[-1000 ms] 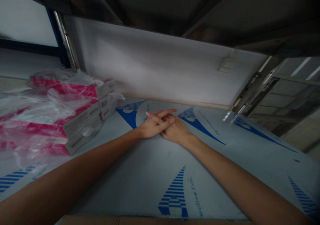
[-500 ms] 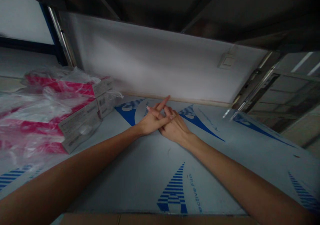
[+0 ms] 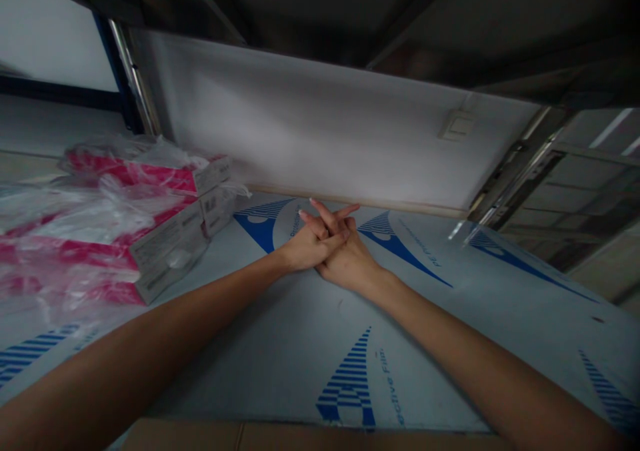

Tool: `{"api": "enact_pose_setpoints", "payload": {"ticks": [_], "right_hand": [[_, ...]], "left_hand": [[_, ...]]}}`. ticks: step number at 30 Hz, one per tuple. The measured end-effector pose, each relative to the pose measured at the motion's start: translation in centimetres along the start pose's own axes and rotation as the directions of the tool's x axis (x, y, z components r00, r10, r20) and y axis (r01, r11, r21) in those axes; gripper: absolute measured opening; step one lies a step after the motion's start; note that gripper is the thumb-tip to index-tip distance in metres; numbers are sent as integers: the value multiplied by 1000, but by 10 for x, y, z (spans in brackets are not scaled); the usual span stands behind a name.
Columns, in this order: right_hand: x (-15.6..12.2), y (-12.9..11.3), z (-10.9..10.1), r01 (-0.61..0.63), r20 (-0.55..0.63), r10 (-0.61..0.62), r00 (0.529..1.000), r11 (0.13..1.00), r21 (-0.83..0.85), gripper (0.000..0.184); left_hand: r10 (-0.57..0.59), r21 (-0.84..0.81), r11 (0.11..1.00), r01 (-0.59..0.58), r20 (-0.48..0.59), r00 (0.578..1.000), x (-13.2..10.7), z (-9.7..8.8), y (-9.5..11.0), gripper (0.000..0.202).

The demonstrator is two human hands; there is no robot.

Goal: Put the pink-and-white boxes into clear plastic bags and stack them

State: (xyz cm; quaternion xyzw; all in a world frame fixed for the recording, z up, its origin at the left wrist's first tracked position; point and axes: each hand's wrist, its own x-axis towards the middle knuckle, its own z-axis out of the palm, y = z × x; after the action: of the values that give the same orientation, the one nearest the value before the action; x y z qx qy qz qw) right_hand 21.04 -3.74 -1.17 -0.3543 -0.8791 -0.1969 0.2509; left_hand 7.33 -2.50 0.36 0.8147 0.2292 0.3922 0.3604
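My left hand (image 3: 305, 247) and my right hand (image 3: 349, 257) meet above the film-covered surface (image 3: 280, 344), their fingers laced through one another. Several fingertips stick out straight and apart on the far side of the crossing. Neither hand holds an object. The left thumb lies across toward the right hand. Palms and some fingers are hidden where the hands overlap. Blue printed marks show on the film around them.
Pink and white boxes (image 3: 170, 244) in clear plastic bags are stacked at the left. A dark shelf underside (image 3: 310, 11) hangs overhead. A white wall (image 3: 320, 131) with a switch (image 3: 457, 125) stands behind. Metal posts (image 3: 515, 164) rise at the right; brown cardboard (image 3: 190, 435) lies in front.
The fingers have slid deeper between one another, and the fingertips now point in different directions. The hands stay in nearly the same place. The view has shifted slightly.
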Motion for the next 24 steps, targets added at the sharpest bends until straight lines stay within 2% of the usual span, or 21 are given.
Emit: {"api": "enact_pose_setpoints", "payload": {"ticks": [5,8,10,11,12,13,14,15,16,17,18,19,21,24], "right_hand": [[1,-5,-10,-6,4,5,1000,997,72,79],[1,-5,-12,-35,59,23,998,979,201,88],[3,0,-10,-131,40,125,991,931,341,89],[4,5,-9,-206,18,221,975,873,442,87],[6,11,-10,-286,16,336,942,775,564,84],[7,17,-12,-353,55,442,895,627,694,78],[8,24,-16,-401,146,512,846,431,808,69],[8,30,-21,-433,279,519,808,202,879,59],[8,35,-29,-448,412,446,795,-26,894,50],[8,38,-37,-462,510,331,794,-218,860,48],[7,38,-45,-482,572,199,796,-362,798,53],[7,36,-52,-503,598,81,797,-459,732,61],[7,26,-63,-553,608,-101,788,-551,625,78],[10,3,-68,-666,613,-309,727,-535,520,93]], "left_hand": [[4,-32,999,-3,8,1000,2,-2,1,60],[-55,-115,992,48,-60,997,2,2,-5,62],[-110,-197,977,82,-137,984,2,3,-7,64],[-148,-257,962,97,-188,971,3,2,-7,66],[-192,-329,938,107,-237,952,4,0,-6,67],[-240,-416,902,113,-265,934,5,-4,-3,67],[-282,-509,852,120,-252,926,6,-10,-1,66],[-305,-594,792,139,-188,934,6,-16,3,65],[-299,-662,729,173,-80,951,6,-22,6,67],[-271,-717,661,223,49,961,5,-29,10,72],[-229,-755,593,280,175,958,4,-34,14,79],[-179,-776,538,330,277,944,3,-39,18,86],[-89,-778,482,402,413,906,-1,-43,24,94],[-5,-680,529,507,595,804,-5,-41,30,97]]}}
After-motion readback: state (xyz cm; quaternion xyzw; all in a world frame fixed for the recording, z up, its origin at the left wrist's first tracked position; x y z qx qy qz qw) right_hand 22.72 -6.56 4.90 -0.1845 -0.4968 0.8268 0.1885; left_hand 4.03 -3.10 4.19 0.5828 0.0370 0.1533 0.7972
